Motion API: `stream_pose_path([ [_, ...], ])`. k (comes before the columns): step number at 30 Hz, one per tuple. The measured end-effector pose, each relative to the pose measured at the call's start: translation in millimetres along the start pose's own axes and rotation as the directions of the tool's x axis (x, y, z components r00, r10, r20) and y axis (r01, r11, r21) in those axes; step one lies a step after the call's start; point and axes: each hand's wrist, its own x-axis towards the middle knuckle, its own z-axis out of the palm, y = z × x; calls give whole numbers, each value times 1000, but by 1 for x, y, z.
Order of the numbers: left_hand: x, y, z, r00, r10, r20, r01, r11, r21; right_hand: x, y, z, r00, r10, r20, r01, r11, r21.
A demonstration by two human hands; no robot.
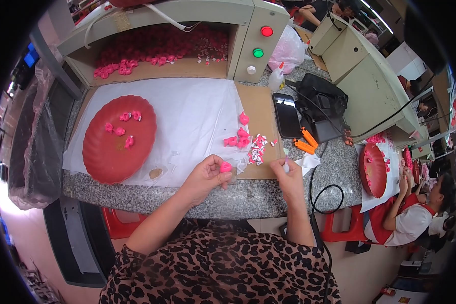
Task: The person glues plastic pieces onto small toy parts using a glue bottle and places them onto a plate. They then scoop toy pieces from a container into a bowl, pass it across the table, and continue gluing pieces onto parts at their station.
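My left hand [203, 178] pinches a small pink molded piece [226, 167] between thumb and fingers, above the near edge of the white sheet. To its right, my right hand [290, 178] is closed around a small pale object [286, 166], mostly hidden by the fingers. Between and beyond my hands lies a pile of small white-and-pink bits [257, 150] on cardboard. Several loose pink pieces [242, 137] lie just left of that pile. On the left, a red scalloped plate [99, 157] holds several more pink pieces [129, 141].
A machine with an open bay [177, 71] full of pink pieces stands behind the sheet. At right are a phone [287, 115], orange tools [305, 146], a black bag [321, 96], a glue bottle [276, 77] and a cable [334, 186]. Another person [415, 223] sits far right.
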Motion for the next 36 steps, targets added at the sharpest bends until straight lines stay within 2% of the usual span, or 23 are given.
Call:
stream_pose_path([
  [1, 0, -1, 2, 1000, 10, 0, -10, 1000, -4, 0, 5, 7, 996, -78, -45, 74, 994, -83],
  [2, 0, -1, 2, 1000, 9, 1, -9, 1000, -4, -1, 4, 12, 996, -77, -48, 73, 994, -83],
  [4, -1, -2, 1, 1000, -12, -21, 13, 999, 52, -1, 3, 20, 991, -101, -90, 48, 882, -468],
  [5, -1, -3, 0, 1000, -13, -19, 14, 998, 54, -2, -3, 23, 989, -117, -91, 49, 837, -545],
  [8, -1, -5, -2, 999, -52, -4, 52, 995, 83, -1, -14, 30, 987, -122, -105, 26, 765, -643],
  [10, -1, -8, -1, 1000, 9, 23, -10, 999, 39, 0, -19, 30, 989, -120, -84, 37, 759, -650],
  [15, -3, -13, -2, 999, 20, 32, -18, 999, -43, -4, -22, 34, 995, -91, -36, 45, 751, -659],
  [18, -2, -14, -5, 999, 14, 38, -12, 998, -58, -2, -14, 32, 981, -187, -44, 130, 815, -565],
  [20, -4, -14, -5, 999, 10, 46, -8, 999, -44, -1, -7, 27, 972, -218, -90, 177, 927, -332],
  [21, -4, -13, -4, 999, 26, 28, -25, 998, -57, -1, -6, 28, 986, -155, -57, 146, 979, -145],
  [22, -4, -12, -4, 999, 42, 12, -41, 997, -70, -4, -7, 29, 987, -152, -57, 142, 980, -142],
  [24, -4, -11, -5, 999, 15, 33, -13, 998, -63, -15, -17, 35, 997, 40, 69, -50, 986, 160],
  [25, -4, -11, -4, 999, -7, 52, 10, 998, -58, -19, -17, 39, 991, 63, 115, -91, 963, 255],
  [26, -4, -12, -3, 999, -9, 52, 12, 998, -61, -23, -17, 43, 991, 67, 115, -94, 963, 253],
  [28, -4, -12, -3, 1000, -30, -5, 29, 991, -131, -30, -19, 50, 972, 113, 205, -195, 877, 440],
  [32, -3, -17, -4, 1000, -6, -12, 5, 998, -70, -35, -22, 58, 961, 140, 238, -244, 833, 496],
  [36, -3, -17, -2, 999, 48, -1, -48, 999, -22, -38, -21, 62, 976, 118, 183, -194, 853, 484],
])
